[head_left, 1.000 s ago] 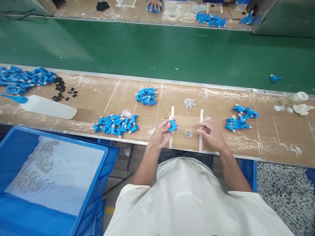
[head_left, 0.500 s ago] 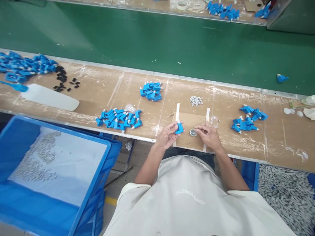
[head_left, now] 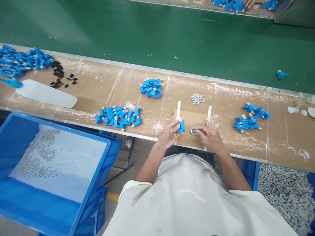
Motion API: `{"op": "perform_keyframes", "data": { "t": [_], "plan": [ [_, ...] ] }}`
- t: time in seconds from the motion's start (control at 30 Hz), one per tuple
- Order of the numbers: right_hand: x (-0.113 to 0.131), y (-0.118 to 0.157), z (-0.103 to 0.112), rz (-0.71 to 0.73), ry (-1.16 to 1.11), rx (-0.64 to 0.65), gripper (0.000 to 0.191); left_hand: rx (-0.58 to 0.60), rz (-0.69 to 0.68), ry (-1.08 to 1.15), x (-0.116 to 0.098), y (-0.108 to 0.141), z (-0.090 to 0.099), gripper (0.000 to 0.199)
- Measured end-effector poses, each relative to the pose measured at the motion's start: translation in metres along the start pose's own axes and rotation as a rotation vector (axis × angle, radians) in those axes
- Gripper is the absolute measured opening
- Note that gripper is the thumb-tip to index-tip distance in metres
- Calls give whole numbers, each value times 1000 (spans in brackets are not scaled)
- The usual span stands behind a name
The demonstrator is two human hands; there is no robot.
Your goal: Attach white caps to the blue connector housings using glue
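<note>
Between the thumb and fingers of my left hand [head_left: 167, 135] is a blue plastic piece [head_left: 181, 126] with a white tip. My right hand [head_left: 210, 135] is pinched beside a small round dish [head_left: 193, 131] with dark contents. A thin stick [head_left: 210, 120] pokes out above its fingers, its lower end hidden. Both hands are over a cardboard sheet [head_left: 190, 119] edged with white strips. Beyond the sheet lies a little heap of small silvery-white parts [head_left: 197, 98].
Blue pieces lie in piles at left [head_left: 119, 117], behind [head_left: 151, 88] and right [head_left: 251, 118]. Farther left are a white bottle [head_left: 46, 93] and black parts [head_left: 58, 70]. A green belt [head_left: 147, 39] runs behind the table. Blue crate [head_left: 93, 183] stands below left. Another person's hand [head_left: 249, 4] shows at top.
My right hand has rolled slightly over the dish, and my left hand has tilted the blue piece a little. The view has shifted slightly; another person's hand has appeared at the top.
</note>
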State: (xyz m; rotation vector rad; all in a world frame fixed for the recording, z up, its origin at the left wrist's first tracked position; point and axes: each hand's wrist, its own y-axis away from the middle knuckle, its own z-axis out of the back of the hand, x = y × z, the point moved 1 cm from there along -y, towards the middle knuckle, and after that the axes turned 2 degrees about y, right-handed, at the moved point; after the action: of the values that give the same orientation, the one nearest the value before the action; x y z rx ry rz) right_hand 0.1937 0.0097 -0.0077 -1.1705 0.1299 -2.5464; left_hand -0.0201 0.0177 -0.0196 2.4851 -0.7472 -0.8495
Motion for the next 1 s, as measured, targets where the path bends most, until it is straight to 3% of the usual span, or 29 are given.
{"op": "perform_keyframes", "data": {
  "t": [0.13,0.3,0.5,0.73,0.87,1.0],
  "plan": [
    [4,-1,5,-17,-26,-8,24,-6,-4,-20,2,0,0,41],
    [10,-3,13,-65,-55,-91,27,19,8,-41,6,1,-4,26],
    [7,0,6,-65,-67,-4,28,49,25,-37,7,2,-12,24],
    [8,0,18,-285,-318,-214,35,46,67,-31,11,3,-16,23],
    [30,0,26,-241,-449,-283,31,135,72,-77,17,4,-18,33],
    [49,5,27,-156,-400,-331,22,175,79,-100,20,7,-20,43]
  ]
}}
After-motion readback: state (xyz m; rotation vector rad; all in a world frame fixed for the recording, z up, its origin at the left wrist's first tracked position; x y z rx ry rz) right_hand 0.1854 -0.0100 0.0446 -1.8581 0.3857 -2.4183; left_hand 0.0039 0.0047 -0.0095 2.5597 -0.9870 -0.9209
